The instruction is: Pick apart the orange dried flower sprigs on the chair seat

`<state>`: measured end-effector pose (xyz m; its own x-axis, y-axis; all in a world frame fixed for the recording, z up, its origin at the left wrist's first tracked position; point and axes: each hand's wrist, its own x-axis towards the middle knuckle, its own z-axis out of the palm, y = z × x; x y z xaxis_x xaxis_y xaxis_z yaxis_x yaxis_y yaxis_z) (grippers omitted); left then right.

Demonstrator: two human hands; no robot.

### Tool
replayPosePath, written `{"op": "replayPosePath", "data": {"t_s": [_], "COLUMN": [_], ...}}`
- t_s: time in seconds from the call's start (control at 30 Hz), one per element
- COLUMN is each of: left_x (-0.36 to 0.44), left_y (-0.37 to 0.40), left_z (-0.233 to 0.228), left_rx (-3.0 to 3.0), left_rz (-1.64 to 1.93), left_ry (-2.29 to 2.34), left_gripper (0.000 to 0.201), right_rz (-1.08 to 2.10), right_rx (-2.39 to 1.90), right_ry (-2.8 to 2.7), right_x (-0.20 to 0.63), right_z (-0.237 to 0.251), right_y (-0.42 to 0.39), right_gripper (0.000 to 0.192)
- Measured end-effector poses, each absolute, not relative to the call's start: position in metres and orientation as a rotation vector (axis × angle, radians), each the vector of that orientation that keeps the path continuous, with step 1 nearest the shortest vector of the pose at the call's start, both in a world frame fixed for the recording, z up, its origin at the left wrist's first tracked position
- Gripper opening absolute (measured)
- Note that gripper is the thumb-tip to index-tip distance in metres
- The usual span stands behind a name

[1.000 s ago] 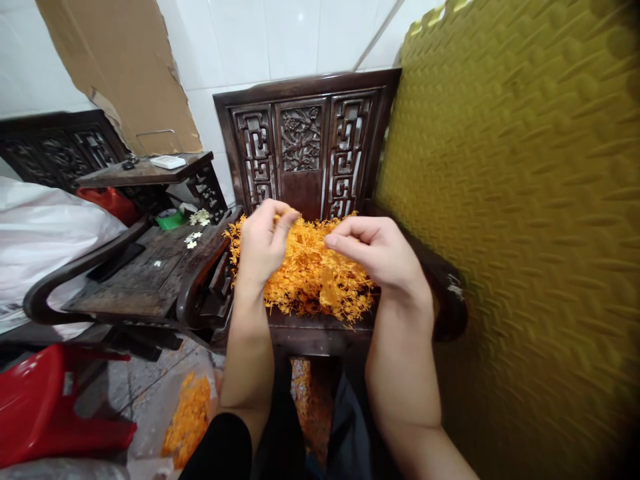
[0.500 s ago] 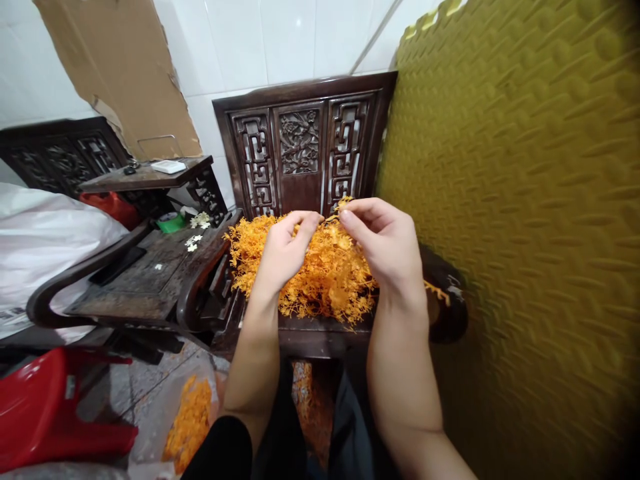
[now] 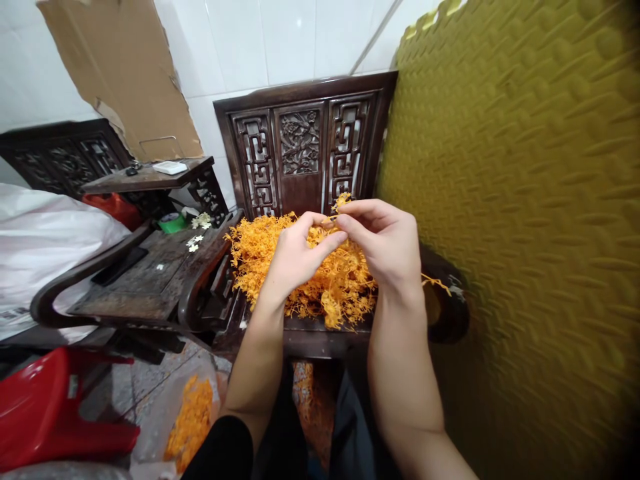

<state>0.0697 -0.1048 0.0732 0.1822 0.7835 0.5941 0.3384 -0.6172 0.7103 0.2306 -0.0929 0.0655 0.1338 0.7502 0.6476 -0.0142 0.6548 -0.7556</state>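
Observation:
A heap of orange plastic flower sprigs (image 3: 260,253) lies on the seat of a dark carved wooden chair (image 3: 320,343). Above the heap, my right hand (image 3: 387,243) pinches a thin orange sprig (image 3: 343,199) between thumb and fingertips; its flowered end sticks up past them. My left hand (image 3: 303,253) is close by on the left, thumb and index finger apart, with the fingertips beside the sprig's stem. Its other fingers are partly hidden. One bunch of orange pieces (image 3: 333,308) hangs at the front of the heap.
A yellow textured foam mat (image 3: 510,167) stands upright along the right. At left are another wooden chair with green tape (image 3: 171,223) and small white flowers (image 3: 201,221), a white bag (image 3: 50,247) and a red stool (image 3: 40,407). Orange pieces (image 3: 190,420) fill a clear bag on the floor.
My left hand has moved right, closer to my right hand, and its thumb has parted from the index finger. My right hand keeps its pinch on the sprig.

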Motion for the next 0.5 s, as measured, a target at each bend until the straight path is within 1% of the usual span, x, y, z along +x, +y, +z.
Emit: {"op": "replayPosePath", "data": {"t_s": [0.1,0.2,0.37,0.5], "left_x": [0.068,0.068,0.071,0.072], "left_y": [-0.101,-0.102,-0.114,-0.120], "left_z": [0.071,0.073,0.078,0.079], "left_rx": [2.044,2.050,2.154,2.249], "left_rz": [1.405,1.424,1.506,1.573], "left_ry": [0.979,0.952,1.080,1.123], "left_gripper": [0.025,0.019,0.026,0.026], "right_rz": [0.718,0.738,0.634,0.725], "right_rx": [-0.652,-0.635,-0.673,-0.622], "right_ry": [-1.356,-1.347,-1.207,-1.058], "right_x": [0.234,0.235,0.225,0.212], "right_z": [0.066,0.066,0.067,0.066], "right_y": [-0.094,-0.095,-0.092,-0.089], "right_gripper": [0.027,0.028,0.024,0.021]}}
